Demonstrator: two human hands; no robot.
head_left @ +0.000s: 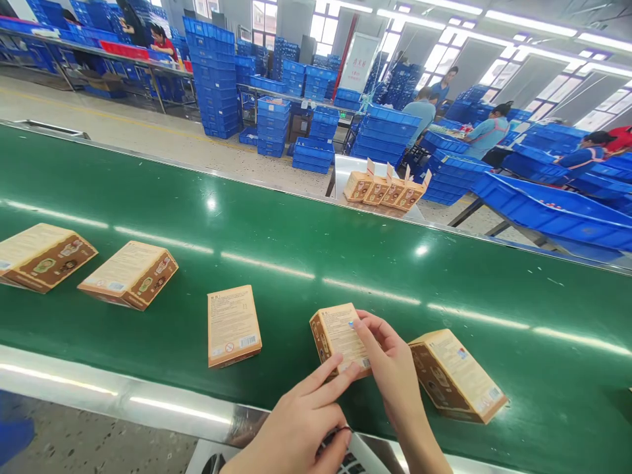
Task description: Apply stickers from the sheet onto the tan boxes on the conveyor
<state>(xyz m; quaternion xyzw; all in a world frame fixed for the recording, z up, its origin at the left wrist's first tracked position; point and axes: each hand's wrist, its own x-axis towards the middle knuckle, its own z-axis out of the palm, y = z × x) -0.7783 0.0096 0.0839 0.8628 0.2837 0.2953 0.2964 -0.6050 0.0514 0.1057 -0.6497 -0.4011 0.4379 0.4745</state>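
A tan and brown printed cardboard box (340,329) lies tilted on the green belt between my hands. My right hand (390,355) grips its right side, thumb on the printed top face and fingers along the far edge. A tiny shiny blue sticker-like piece (352,324) shows at the thumb tip. Two fingers of my left hand (306,415) stretch onto the box's near edge. Its other fingers curl in, beside a pale strip (368,454) with a dark pattern, partly hidden. To the right sits a matching box (459,375) bearing a small blue and red sticker (462,353).
More boxes lie along the green conveyor belt (276,224) to the left, the closest being a cardboard box (234,326). Several boxes with raised flaps (388,189) stand on a side table beyond. Stacked blue crates (212,79) and people at benches fill the background.
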